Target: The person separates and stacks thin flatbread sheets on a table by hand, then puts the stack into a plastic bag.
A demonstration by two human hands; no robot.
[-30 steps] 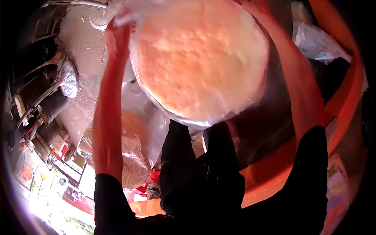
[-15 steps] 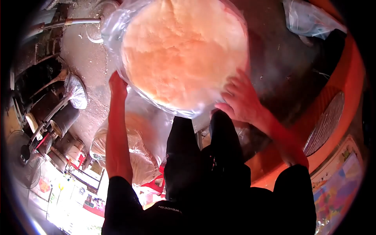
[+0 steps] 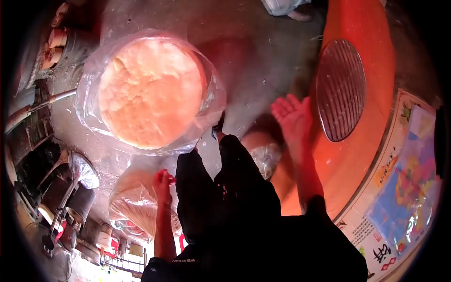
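A large round, pale orange mass [image 3: 150,94] fills an open container lined with clear plastic [image 3: 213,96], whose edges spread around it at the upper left. My left hand [image 3: 163,181] is below this container, beside a tied-looking plastic sack [image 3: 134,199]; its fingers are curled, and whether they hold anything is too small to tell. My right hand [image 3: 292,113] is raised with its palm showing and fingers apart, holding nothing. Just right of it, an oval ribbed metal rack [image 3: 341,90] lies on an orange surface [image 3: 376,61].
A printed sheet with a colourful map [image 3: 408,183] lies at the right. Dark buckets [image 3: 80,204] and a bagged long-handled tool [image 3: 83,171] stand at the left. A clear bag [image 3: 266,160] sits between my legs and the orange surface. Another plastic bag [image 3: 282,5] is at the top.
Both hands have come away from the plastic-lined container. The view has turned right, so the container appears farther left and the rack is fully visible. My right hand has turned palm up.
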